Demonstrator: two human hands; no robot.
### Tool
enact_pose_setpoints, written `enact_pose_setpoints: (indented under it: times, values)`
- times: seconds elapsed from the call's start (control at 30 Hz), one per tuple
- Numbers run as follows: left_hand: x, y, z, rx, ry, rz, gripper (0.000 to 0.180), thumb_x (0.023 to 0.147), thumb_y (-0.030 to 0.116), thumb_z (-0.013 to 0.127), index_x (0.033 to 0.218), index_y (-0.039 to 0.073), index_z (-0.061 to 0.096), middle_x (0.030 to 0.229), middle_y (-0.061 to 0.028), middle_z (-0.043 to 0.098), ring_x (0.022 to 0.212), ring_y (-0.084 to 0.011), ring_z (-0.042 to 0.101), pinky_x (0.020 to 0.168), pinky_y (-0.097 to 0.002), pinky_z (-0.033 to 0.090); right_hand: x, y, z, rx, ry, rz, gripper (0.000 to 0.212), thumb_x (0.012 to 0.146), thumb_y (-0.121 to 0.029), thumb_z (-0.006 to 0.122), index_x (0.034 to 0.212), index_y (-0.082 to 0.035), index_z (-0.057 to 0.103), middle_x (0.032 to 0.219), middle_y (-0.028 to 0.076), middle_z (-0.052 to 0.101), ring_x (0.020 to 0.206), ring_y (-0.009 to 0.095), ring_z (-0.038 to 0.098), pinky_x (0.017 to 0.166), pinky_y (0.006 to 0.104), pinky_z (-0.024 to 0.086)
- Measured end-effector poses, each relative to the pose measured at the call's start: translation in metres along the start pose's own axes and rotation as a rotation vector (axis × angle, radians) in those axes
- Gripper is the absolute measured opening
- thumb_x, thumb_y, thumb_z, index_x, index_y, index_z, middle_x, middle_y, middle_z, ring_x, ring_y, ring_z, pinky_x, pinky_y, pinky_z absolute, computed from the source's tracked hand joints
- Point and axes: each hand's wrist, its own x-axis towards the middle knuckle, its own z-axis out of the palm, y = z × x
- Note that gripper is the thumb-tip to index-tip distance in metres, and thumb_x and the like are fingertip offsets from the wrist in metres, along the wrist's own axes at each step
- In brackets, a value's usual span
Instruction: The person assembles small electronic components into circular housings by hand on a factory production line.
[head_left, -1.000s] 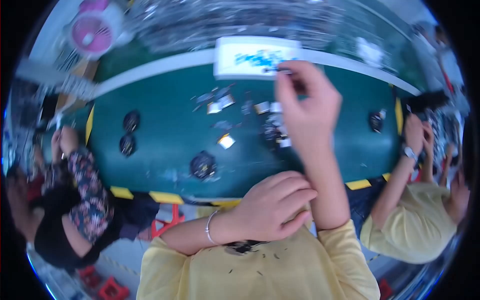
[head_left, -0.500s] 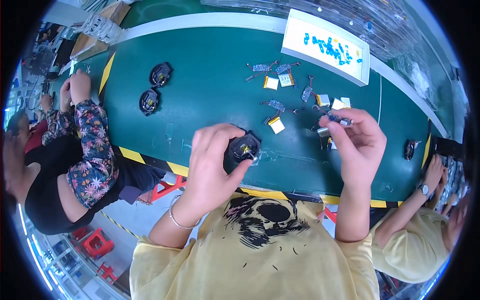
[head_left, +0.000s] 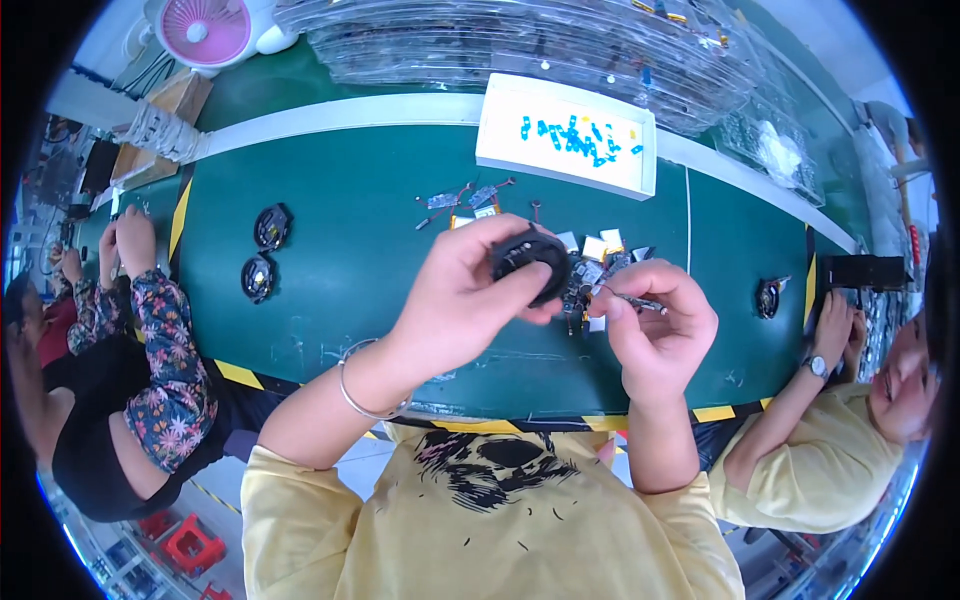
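In my left hand (head_left: pixel 455 290) is a round black plastic housing (head_left: pixel 518 250), tilted up off the bench, with the thumb across it. My right hand (head_left: pixel 660 325) is just to its right, pinching a slim dark-and-silver part (head_left: pixel 640 301) between thumb and fingers; its exact kind is unclear. Behind and between the hands lie small circuit boards (head_left: pixel 484 196) with thin wires, and flat silver battery cells (head_left: pixel 594 247). My left hand and the housing cover some of them.
Two open black housings (head_left: pixel 258 277) lie at the left, another black housing (head_left: pixel 768 297) at the right. A white box (head_left: pixel 643 165) of small blue pieces stands at the back. Co-workers' arms (head_left: pixel 172 370) flank both sides. Striped tape marks the bench (head_left: pixel 350 240) edge.
My left hand has lifted the housing, turned it and moved it up and rightward, nearer my right hand. The view has shifted, so the bench items appear lower and further left.
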Motion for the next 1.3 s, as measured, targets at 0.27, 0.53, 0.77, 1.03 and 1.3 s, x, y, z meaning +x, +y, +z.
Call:
enact_pose_setpoints:
  times: [0.27, 0.53, 0.77, 1.03, 1.3]
  values:
    - [-0.003, -0.014, 0.015, 0.024, -0.052, 0.012, 0.024, 0.082, -0.008, 0.050, 0.106, -0.003, 0.051, 0.090, -0.0086, 0.060, 0.063, -0.0085, 0.060, 0.054, -0.0200, 0.050, 0.007, 0.000, 0.002, -0.357, 0.053, -0.292, 0.016, 0.064, 0.002, 0.069, 0.075, 0.000, 0.058, 0.069, 0.009, 0.060, 0.060, 0.017, 0.057, 0.055, 0.0244, 0.046]
    - [-0.004, -0.009, 0.017, 0.017, -0.043, 0.068, 0.026, 0.079, -0.011, 0.050, 0.104, -0.004, 0.053, 0.090, -0.0083, 0.060, 0.066, -0.0082, 0.060, 0.055, -0.0187, 0.049, 0.010, 0.002, 0.009, -0.529, 0.036, -0.454, 0.018, 0.062, 0.005, 0.067, 0.078, 0.002, 0.057, 0.070, 0.011, 0.060, 0.062, 0.020, 0.058, 0.056, 0.0269, 0.048]
    - [-0.008, -0.011, 0.014, 0.117, -0.063, 0.112, 0.026, 0.079, -0.012, 0.048, 0.104, -0.004, 0.054, 0.086, -0.0068, 0.059, 0.064, -0.0053, 0.056, 0.052, -0.0174, 0.046, 0.007, 0.000, 0.012, -0.598, 0.006, -0.504, 0.018, 0.063, 0.006, 0.065, 0.078, 0.003, 0.056, 0.071, 0.012, 0.060, 0.062, 0.020, 0.059, 0.055, 0.0259, 0.048]
    - [-0.010, -0.013, 0.010, 0.252, -0.092, 0.121, 0.024, 0.083, -0.008, 0.046, 0.106, -0.003, 0.054, 0.087, -0.0056, 0.059, 0.069, -0.0040, 0.055, 0.053, -0.0171, 0.046, 0.008, -0.001, 0.012, -0.670, -0.024, -0.511, 0.018, 0.061, 0.006, 0.067, 0.076, 0.002, 0.058, 0.071, 0.012, 0.060, 0.061, 0.020, 0.059, 0.055, 0.0258, 0.049]
    - [-0.006, -0.009, 0.007, 0.336, -0.041, 0.145, 0.011, 0.089, 0.004, 0.049, 0.098, -0.001, 0.051, 0.087, -0.0063, 0.059, 0.066, -0.0047, 0.056, 0.053, -0.0172, 0.047, 0.006, -0.001, 0.011, -0.587, -0.088, -0.488, 0.020, 0.063, 0.008, 0.067, 0.080, 0.003, 0.059, 0.072, 0.011, 0.060, 0.064, 0.020, 0.059, 0.058, 0.0267, 0.049]
